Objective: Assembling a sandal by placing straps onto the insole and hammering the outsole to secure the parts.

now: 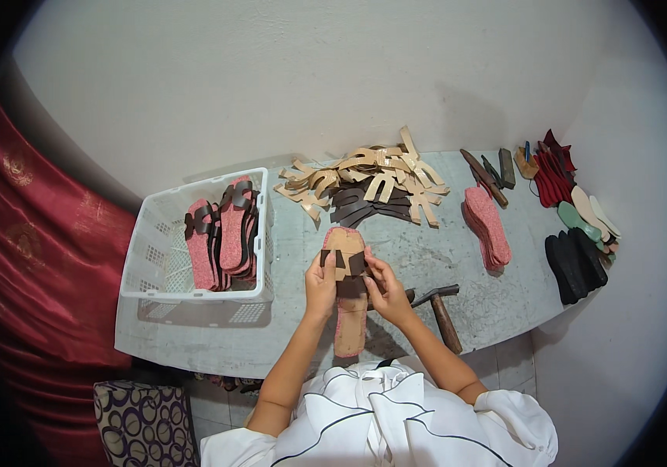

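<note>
Between my two hands is a sandal insole (351,327), its tan underside facing up and pink showing along its edge. Dark brown strap ends (357,265) lie folded over its upper part. My left hand (320,286) grips the left edge, with the thumb near a strap end. On the other edge my right hand (386,289) pinches the insole and strap between thumb and fingers. Just beyond the insole lie dark brown strap pieces (368,206) and a heap of shiny tan strap pieces (380,165).
At left, a white plastic basket (262,233) holds pink sandals with brown straps. A hammer (446,323) lies beside my right forearm. Farther right are stacked pink insoles (487,229), hand tools (485,177), black soles (574,265) and dark red pieces (555,175). Walls border the table.
</note>
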Motion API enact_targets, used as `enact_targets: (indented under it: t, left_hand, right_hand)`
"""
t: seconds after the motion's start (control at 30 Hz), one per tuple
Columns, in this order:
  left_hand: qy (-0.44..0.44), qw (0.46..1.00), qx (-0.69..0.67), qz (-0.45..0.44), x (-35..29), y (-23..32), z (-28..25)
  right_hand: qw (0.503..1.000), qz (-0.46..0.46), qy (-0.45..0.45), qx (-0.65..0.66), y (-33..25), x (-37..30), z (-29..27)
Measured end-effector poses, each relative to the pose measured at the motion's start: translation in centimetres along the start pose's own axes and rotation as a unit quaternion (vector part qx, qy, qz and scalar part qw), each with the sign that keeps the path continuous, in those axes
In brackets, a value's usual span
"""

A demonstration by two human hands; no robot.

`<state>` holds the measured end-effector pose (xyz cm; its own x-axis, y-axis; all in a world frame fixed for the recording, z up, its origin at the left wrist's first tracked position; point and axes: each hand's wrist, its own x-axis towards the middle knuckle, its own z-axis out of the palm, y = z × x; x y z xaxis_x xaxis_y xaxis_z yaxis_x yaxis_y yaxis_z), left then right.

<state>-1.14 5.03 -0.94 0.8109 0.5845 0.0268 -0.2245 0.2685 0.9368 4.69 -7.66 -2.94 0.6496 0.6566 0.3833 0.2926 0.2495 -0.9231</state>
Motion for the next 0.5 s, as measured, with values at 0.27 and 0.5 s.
enact_targets:
  t: [0.27,0.5]
  left_hand:
    - [0.102,0.988,0.048,0.100,-0.3,-1.0,2.9]
    - [0.112,0.984,0.060,0.126,-1.5,-0.8,6.7]
  right_hand:
    - [0.998,0.015,0.033,0.057,-2.7,-0.2,-1.4]
    - [0.997,0.045,0.063,-0.020,-4.3,-0.3,-2.7]
